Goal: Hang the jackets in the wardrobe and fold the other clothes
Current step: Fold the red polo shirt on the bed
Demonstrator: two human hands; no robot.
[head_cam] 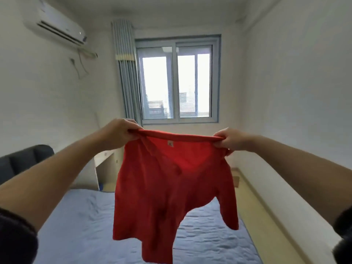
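Red shirt (171,187) hangs in the air over the bed (80,225), held up by two hands. The left hand (118,134) pinches one end of the top edge and the right hand (228,139) pinches the other end. The hands are well apart, so the edge is pulled tight between them. A small tag (170,143) sits just under that edge. The rest of the shirt hangs loose, and one sleeve dangles lower on the right. The shirt does not touch the bed.

This is not a jacket, so I think it is one to fold. The step now looks like holding it up to get it straight. To do it well, both hands should be level so the shirt hangs even. A soft shake would help the crumpled parts drop flat. Then it should be laid on the bed with the sleeves spread out, and smoothed before any fold. Letting go with one hand too soon could make it bunch up.

The bed has a blue cover with little wrinkles. It looks soft and flat, a good place for folding. A dark padded thing (24,159), maybe a headboard, is at the left. Past the bed are a pale desk (104,164), a window (177,82) with a curtain (125,73) beside it, and an air conditioner (55,23) high on the left wall. No wardrobe shows.
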